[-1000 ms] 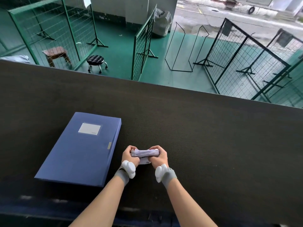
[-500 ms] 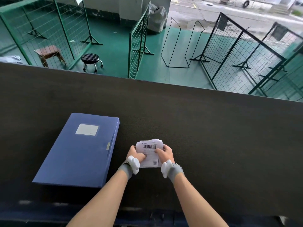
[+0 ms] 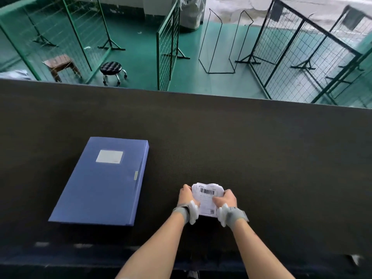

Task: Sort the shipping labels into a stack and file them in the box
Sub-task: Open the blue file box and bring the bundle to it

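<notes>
A stack of white shipping labels (image 3: 207,195) lies face up on the dark table, a barcode showing on the top sheet. My left hand (image 3: 186,196) grips its left edge and my right hand (image 3: 226,199) grips its right edge. Both wrists wear grey bands with white pods. The blue file box (image 3: 102,182) lies flat and closed to the left of the stack, a pale blank label on its lid. It is a hand's width apart from my left hand.
The dark table (image 3: 261,158) stretches wide to the right and behind the stack. Beyond its far edge are green wire fence panels (image 3: 168,47), a black stool (image 3: 111,70) and a wooden stool (image 3: 59,64) on a green floor.
The stack was held on edge between both hands one second ago; it now lies flat, face up. Both hands stay on its sides.
</notes>
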A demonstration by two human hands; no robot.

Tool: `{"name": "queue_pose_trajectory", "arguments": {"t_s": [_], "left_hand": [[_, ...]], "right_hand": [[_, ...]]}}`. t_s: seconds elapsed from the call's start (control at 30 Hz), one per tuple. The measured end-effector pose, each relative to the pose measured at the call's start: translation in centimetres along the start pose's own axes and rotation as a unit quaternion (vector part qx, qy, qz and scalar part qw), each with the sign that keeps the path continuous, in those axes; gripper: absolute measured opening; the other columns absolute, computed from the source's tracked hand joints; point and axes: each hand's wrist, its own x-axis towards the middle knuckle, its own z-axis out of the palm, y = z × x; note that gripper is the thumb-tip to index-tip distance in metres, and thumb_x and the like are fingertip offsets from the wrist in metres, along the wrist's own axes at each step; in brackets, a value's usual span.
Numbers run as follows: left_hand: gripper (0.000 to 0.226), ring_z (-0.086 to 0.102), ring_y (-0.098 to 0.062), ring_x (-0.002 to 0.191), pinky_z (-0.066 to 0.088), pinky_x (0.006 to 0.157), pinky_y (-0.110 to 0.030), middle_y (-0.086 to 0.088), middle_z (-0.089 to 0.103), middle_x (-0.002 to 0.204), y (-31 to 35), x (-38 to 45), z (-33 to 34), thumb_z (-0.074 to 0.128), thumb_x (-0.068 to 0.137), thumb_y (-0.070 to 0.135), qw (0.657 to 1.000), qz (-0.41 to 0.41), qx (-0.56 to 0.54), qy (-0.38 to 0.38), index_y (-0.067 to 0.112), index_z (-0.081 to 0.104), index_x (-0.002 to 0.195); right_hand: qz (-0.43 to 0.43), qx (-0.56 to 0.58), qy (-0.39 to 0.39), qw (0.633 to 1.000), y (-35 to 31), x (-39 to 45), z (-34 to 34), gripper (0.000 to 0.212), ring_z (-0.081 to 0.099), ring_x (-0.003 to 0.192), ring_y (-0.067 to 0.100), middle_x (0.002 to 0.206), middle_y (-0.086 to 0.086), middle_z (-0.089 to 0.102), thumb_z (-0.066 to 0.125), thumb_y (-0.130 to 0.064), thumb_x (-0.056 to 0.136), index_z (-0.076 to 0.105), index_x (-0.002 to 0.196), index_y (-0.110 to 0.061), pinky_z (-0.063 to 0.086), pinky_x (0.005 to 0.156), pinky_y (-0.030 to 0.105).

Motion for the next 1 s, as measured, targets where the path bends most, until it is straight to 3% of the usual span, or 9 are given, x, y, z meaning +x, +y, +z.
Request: {"name": "queue_pose_trajectory", "arguments": {"t_s": [0.1, 0.17, 0.3, 0.47, 0.57, 0.67, 0.77, 0.9, 1.0], "left_hand": [[0.068, 0.042, -0.027, 0.123, 0.042, 0.103, -0.037, -0.008, 0.039, 0.128, 0.4, -0.3, -0.1, 0.077, 0.065, 0.021, 0.997, -0.016, 0.069, 0.026, 0.012, 0.041, 0.121], [0.068, 0.041, -0.026, 0.124, 0.040, 0.104, -0.036, -0.008, 0.038, 0.129, 0.7, -0.4, -1.3, 0.077, 0.068, 0.027, 0.998, -0.028, 0.041, 0.041, 0.014, 0.040, 0.123], [0.037, 0.052, -0.020, 0.112, 0.050, 0.093, -0.032, -0.004, 0.052, 0.117, -0.3, -0.5, -7.1, 0.067, 0.080, 0.013, 0.988, 0.013, 0.006, 0.153, 0.020, 0.050, 0.111], [0.037, 0.046, -0.022, 0.112, 0.043, 0.091, -0.028, -0.008, 0.053, 0.120, -4.7, -0.7, -16.1, 0.066, 0.081, 0.016, 0.938, 0.047, 0.183, 0.289, 0.015, 0.047, 0.113], [0.071, 0.041, -0.026, 0.122, 0.041, 0.101, -0.037, -0.009, 0.042, 0.131, -7.5, -0.3, -19.0, 0.068, 0.073, 0.051, 0.929, -0.029, 0.261, 0.259, 0.014, 0.037, 0.124], [0.097, 0.026, -0.032, 0.138, 0.031, 0.110, -0.051, -0.010, 0.026, 0.145, -8.9, 0.5, -20.3, 0.061, 0.066, 0.068, 0.935, -0.051, 0.286, 0.203, 0.013, 0.024, 0.138], [0.096, 0.025, -0.036, 0.138, 0.034, 0.109, -0.053, -0.012, 0.028, 0.143, -8.8, 0.9, -20.6, 0.059, 0.067, 0.067, 0.935, -0.032, 0.302, 0.183, 0.012, 0.025, 0.138], [0.092, 0.032, -0.041, 0.133, 0.045, 0.102, -0.044, -0.018, 0.033, 0.142, -8.6, 1.3, -21.9, 0.059, 0.068, 0.064, 0.939, -0.007, 0.313, 0.144, 0.008, 0.031, 0.135], [0.083, 0.036, -0.043, 0.131, 0.041, 0.105, -0.043, -0.029, 0.035, 0.141, -8.2, 1.3, -22.8, 0.055, 0.076, 0.056, 0.942, 0.003, 0.322, 0.090, 0.004, 0.031, 0.135]], "right_hand": [[-0.015, -0.222, 0.042, 0.974, -2.1, -0.3, -0.6, 0.056, 0.050, 0.119, 0.030, 0.127, 0.014, 0.049, 0.067, -0.021, 0.075, 0.041, 0.123, -0.007, 0.047, 0.099, 0.041], [-0.047, -0.284, 0.081, 0.954, -3.9, -0.7, -0.8, 0.063, 0.039, 0.127, 0.033, 0.133, 0.016, 0.039, 0.067, -0.025, 0.074, 0.037, 0.127, -0.009, 0.039, 0.104, 0.043], [-0.132, -0.237, 0.040, 0.962, -7.5, -0.3, 0.4, 0.042, 0.040, 0.123, 0.031, 0.129, 0.012, 0.040, 0.062, -0.016, 0.081, 0.046, 0.120, -0.013, 0.042, 0.101, 0.041], [-0.157, -0.145, -0.126, 0.969, -10.6, -1.8, 5.5, 0.028, 0.058, 0.100, 0.019, 0.113, 0.006, 0.058, 0.059, 0.000, 0.085, 0.059, 0.110, -0.015, 0.053, 0.082, 0.030], [-0.173, -0.134, -0.147, 0.965, -11.3, -2.8, 9.5, 0.020, 0.061, 0.091, 0.016, 0.110, 0.006, 0.065, 0.059, -0.009, 0.088, 0.064, 0.106, -0.016, 0.050, 0.074, 0.025], [-0.158, -0.075, -0.154, 0.973, -12.5, -4.0, 14.2, 0.024, 0.066, 0.093, 0.017, 0.106, 0.005, 0.068, 0.064, -0.019, 0.088, 0.063, 0.112, -0.014, 0.056, 0.083, 0.031], [-0.150, -0.050, -0.160, 0.974, -13.6, -5.2, 17.9, 0.036, 0.068, 0.097, 0.021, 0.106, 0.008, 0.071, 0.070, -0.028, 0.085, 0.064, 0.116, -0.009, 0.056, 0.091, 0.038], [-0.157, -0.056, -0.145, 0.975, -14.7, -6.8, 19.9, 0.034, 0.067, 0.096, 0.016, 0.106, 0.005, 0.072, 0.072, -0.024, 0.086, 0.067, 0.116, -0.009, 0.054, 0.087, 0.027], [-0.169, -0.082, -0.121, 0.975, -15.4, -7.5, 19.5, 0.033, 0.065, 0.087, 0.010, 0.103, 0.005, 0.073, 0.071, -0.021, 0.086, 0.069, 0.117, -0.009, 0.051, 0.074, 0.017]]}}
